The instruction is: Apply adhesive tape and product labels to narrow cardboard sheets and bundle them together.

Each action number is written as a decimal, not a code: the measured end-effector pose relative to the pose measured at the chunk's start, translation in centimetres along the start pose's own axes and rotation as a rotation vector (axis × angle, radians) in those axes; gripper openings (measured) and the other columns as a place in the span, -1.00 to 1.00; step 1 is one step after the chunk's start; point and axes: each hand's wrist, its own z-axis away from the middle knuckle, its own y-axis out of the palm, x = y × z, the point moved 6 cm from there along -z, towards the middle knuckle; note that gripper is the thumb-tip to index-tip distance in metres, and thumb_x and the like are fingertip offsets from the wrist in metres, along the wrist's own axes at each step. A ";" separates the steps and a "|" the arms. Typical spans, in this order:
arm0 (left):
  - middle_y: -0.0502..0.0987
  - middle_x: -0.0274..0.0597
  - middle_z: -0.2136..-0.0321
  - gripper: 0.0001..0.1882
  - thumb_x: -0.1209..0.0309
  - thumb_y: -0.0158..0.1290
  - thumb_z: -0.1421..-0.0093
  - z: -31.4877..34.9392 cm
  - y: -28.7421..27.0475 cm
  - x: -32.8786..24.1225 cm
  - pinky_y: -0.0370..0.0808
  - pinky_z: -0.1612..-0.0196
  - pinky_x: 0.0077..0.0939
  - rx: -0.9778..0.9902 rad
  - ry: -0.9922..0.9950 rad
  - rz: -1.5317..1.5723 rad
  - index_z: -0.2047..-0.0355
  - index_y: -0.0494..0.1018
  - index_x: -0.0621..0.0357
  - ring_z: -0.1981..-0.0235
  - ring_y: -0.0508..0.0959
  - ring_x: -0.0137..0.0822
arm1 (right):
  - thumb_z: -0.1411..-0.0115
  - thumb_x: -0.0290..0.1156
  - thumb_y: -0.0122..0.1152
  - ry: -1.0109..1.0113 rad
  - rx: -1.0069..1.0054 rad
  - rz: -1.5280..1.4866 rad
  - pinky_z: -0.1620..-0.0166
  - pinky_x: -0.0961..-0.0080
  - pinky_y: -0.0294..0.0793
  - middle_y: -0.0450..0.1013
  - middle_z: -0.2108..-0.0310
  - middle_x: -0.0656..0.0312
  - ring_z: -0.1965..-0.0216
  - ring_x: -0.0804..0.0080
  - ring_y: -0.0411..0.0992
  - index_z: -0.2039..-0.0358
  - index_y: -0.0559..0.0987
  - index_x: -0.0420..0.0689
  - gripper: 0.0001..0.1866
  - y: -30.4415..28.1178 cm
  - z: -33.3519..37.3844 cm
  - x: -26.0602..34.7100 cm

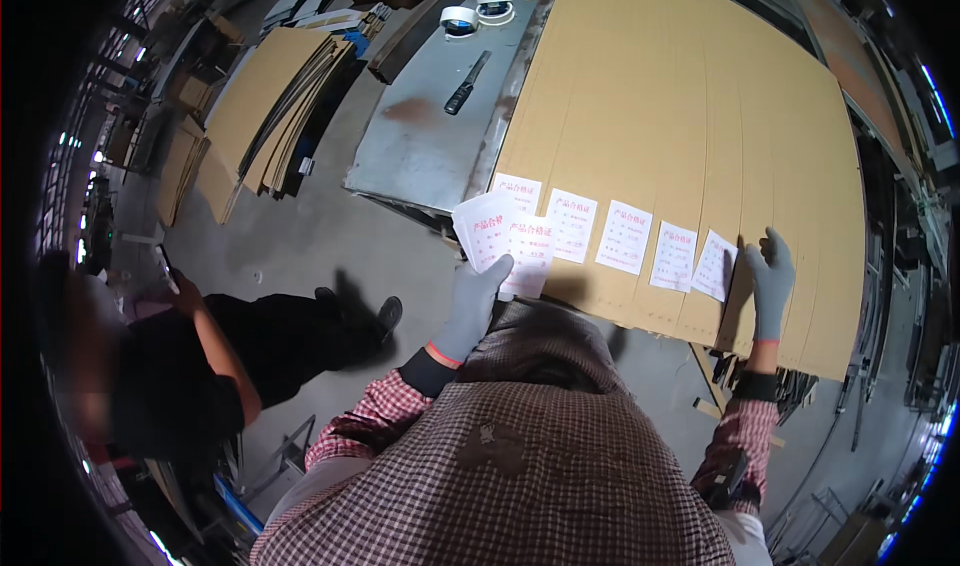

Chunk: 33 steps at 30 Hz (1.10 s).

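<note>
head view: the gloved left hand (478, 301) pinches a small fan of white cards (528, 246) with red print at the near left corner of a large brown cardboard sheet (640, 86). five similar cards (624, 236) lie in a slanting row along the near edge. the right hand (772, 281), loosely open with nothing visible in it, is just beside the rightmost card (714, 266); i cannot tell whether it touches the cardboard.
</note>
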 end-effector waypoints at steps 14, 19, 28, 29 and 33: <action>0.55 -0.23 0.37 -0.73 0.42 0.03 -0.27 5.1 8.2 3.1 0.41 0.41 -0.69 -0.005 -0.095 0.074 0.08 0.42 0.30 0.46 0.50 -0.51 | -0.10 -0.51 0.25 0.400 0.164 -0.556 0.30 0.62 0.47 0.53 0.33 0.21 0.35 0.55 0.48 0.01 0.49 -0.28 -0.59 -3.7 5.4 1.2; 0.54 -0.29 0.43 -0.74 0.40 0.08 -0.23 5.3 10.4 3.2 0.40 0.45 -0.68 0.104 -0.088 -0.119 0.13 0.46 0.30 0.51 0.47 -0.54 | -0.09 -0.50 0.27 0.371 0.300 -0.215 0.40 0.63 0.41 0.47 0.49 0.34 0.48 0.60 0.41 -0.01 0.48 -0.27 -0.57 -5.2 2.1 -5.6; 0.58 -0.23 0.43 -0.72 0.40 0.05 -0.20 4.3 17.7 5.2 0.49 0.37 -0.64 0.350 -0.227 -0.374 0.15 0.49 0.33 0.44 0.55 -0.50 | -0.17 -0.47 0.15 0.418 0.439 -0.963 0.12 0.59 0.46 0.54 0.26 0.22 0.22 0.55 0.47 0.00 0.45 -0.31 -0.63 4.2 11.7 6.6; 0.58 -0.23 0.43 -0.72 0.40 0.05 -0.20 3.9 18.0 5.8 0.49 0.37 -0.64 0.344 -0.249 -0.407 0.15 0.49 0.33 0.44 0.55 -0.50 | -0.17 -0.47 0.15 0.467 0.361 -0.887 0.12 0.59 0.46 0.54 0.26 0.22 0.22 0.55 0.47 0.00 0.45 -0.31 -0.63 4.3 11.9 6.7; 0.58 -0.17 0.24 -0.63 0.27 -0.02 -0.32 1.4 18.9 7.4 0.52 0.19 -0.48 0.333 -0.312 -0.291 0.05 0.45 0.37 0.21 0.56 -0.41 | -0.17 -0.45 0.17 0.423 0.245 -0.653 0.15 0.60 0.45 0.54 0.34 0.25 0.26 0.56 0.46 0.13 0.54 -0.30 -0.72 1.6 10.3 4.7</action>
